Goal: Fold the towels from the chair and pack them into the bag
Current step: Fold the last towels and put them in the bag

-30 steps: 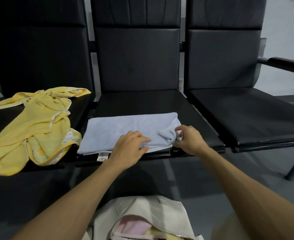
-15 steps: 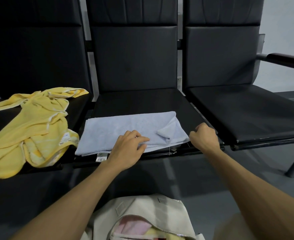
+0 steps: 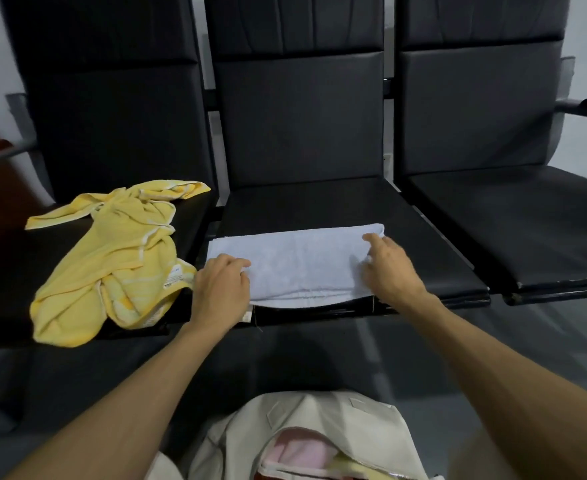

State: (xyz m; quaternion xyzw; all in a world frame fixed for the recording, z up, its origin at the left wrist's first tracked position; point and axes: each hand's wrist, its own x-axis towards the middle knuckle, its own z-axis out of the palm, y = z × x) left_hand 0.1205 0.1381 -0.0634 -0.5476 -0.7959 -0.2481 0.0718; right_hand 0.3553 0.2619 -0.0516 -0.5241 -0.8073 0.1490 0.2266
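Blue towel (image 3: 299, 261) flat on middle seat (image 3: 319, 202), left hand (image 3: 221, 284) and right hand (image 3: 390, 268) loose-fingered atop its ends.

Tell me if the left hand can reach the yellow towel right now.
Probably yes. The left hand rests on the pale blue towel's left end, and the yellow towel lies right beside it on the next seat, nothing between them.

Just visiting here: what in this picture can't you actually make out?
All in the head view:
The bag: its lower part is cut off by the bottom edge, and only a bit of pink cloth shows inside.
The label on the yellow towel: the print is too small to read.
The left hand: its back hides the fingertips, so it is unclear whether it pinches or presses the blue towel.
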